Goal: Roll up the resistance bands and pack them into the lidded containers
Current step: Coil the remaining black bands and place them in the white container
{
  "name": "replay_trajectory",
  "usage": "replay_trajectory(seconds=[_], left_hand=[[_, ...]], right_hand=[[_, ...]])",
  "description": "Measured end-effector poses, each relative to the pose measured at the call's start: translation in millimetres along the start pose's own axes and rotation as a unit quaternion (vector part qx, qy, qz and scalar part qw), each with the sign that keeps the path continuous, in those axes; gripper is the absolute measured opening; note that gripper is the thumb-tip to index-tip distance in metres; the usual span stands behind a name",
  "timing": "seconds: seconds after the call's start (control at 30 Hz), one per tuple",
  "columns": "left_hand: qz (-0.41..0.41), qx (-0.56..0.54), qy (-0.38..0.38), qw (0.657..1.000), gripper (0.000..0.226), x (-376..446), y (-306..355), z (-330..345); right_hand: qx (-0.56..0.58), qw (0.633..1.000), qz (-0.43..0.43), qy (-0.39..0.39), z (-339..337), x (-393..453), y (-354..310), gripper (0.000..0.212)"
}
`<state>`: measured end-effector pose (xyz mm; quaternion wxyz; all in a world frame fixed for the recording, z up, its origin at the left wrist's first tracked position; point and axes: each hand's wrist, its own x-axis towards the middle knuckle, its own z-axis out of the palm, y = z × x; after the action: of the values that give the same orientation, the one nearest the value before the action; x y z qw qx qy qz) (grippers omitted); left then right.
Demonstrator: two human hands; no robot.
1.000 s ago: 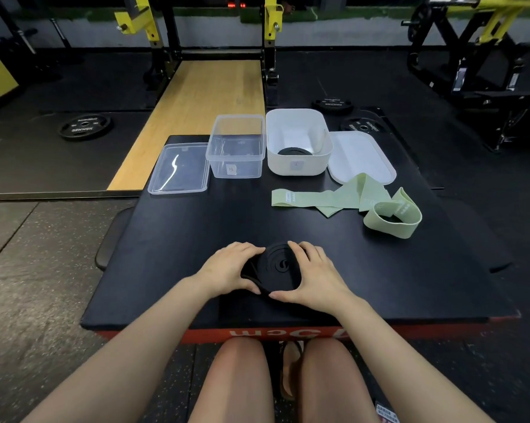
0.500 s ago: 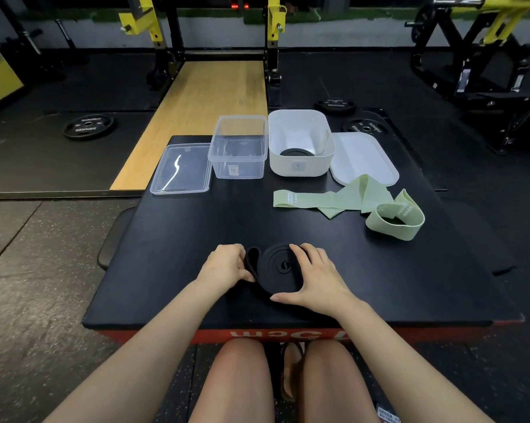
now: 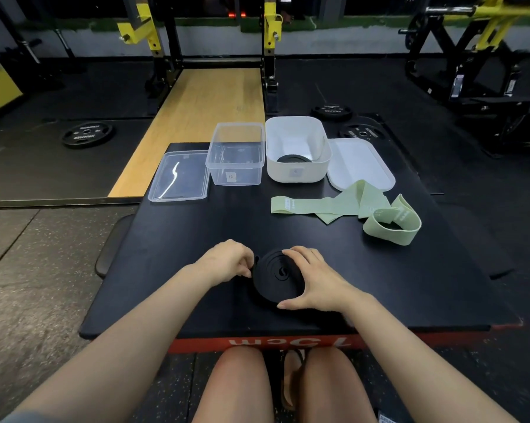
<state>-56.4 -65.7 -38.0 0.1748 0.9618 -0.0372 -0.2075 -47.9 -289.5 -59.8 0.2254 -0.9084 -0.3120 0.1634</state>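
A black resistance band (image 3: 276,274) lies coiled into a flat roll near the front of the black platform (image 3: 181,254). My right hand (image 3: 314,280) curls round the roll's right side, fingers over its top and thumb at its near edge. My left hand (image 3: 228,261) pinches the band's loose end at the roll's left edge. Further back, the white container (image 3: 297,148) holds another rolled black band (image 3: 294,159). The clear container (image 3: 237,157) stands to its left with nothing in it. Light green bands (image 3: 349,206) lie unrolled at the right.
A clear lid (image 3: 179,177) lies left of the clear container and a white lid (image 3: 361,163) right of the white one. Weight plates (image 3: 86,134) lie on the gym floor. A squat rack (image 3: 208,41) with a wooden platform stands behind. My knees are under the front edge.
My left hand has slid off the top of the roll to its left edge, where it now pinches the loose end. My right hand stays curled round the roll.
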Motion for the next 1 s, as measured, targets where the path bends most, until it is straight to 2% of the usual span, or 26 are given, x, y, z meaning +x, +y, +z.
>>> replay_trajectory(seconds=[0.07, 0.13, 0.17, 0.23, 0.33, 0.47, 0.57, 0.7, 1.0], left_hand=[[0.022, 0.108, 0.007, 0.994, 0.016, 1, 1, -8], [0.053, 0.203, 0.054, 0.976, 0.032, 5, 1, -12], [0.069, 0.215, 0.071, 0.972, 0.041, 8, 1, -13], [0.108, 0.163, 0.057, 0.979, 0.055, 13, -1, -12], [0.155, 0.071, -0.016, 0.985, 0.083, 16, -4, -11], [0.155, 0.083, -0.043, 0.984, 0.078, 19, -10, -5], [0.151, 0.067, -0.042, 0.985, 0.075, 20, -12, 0], [0.147, 0.054, -0.025, 0.987, 0.074, 19, -16, 9], [0.12, 0.003, 0.008, 0.993, 0.071, 8, -13, 24]], right_hand=[[-0.004, 0.999, -0.023, -0.036, -10, 8, 5, 0.107], [-0.018, 0.997, -0.037, -0.071, -20, 18, 8, 0.109], [-0.025, 0.995, -0.041, -0.084, -23, 24, 9, 0.11], [-0.033, 0.993, -0.047, -0.099, -29, 33, 8, 0.111], [-0.016, 0.993, -0.037, -0.108, -34, 39, 6, 0.113], [0.027, 0.996, 0.0, -0.084, -30, 29, 9, 0.121], [0.027, 0.999, 0.042, -0.012, -22, 11, 8, 0.122], [0.024, 0.991, 0.103, 0.082, 0, -11, 2, 0.113], [-0.066, 0.975, 0.166, 0.134, 33, -4, -25, 0.124]])
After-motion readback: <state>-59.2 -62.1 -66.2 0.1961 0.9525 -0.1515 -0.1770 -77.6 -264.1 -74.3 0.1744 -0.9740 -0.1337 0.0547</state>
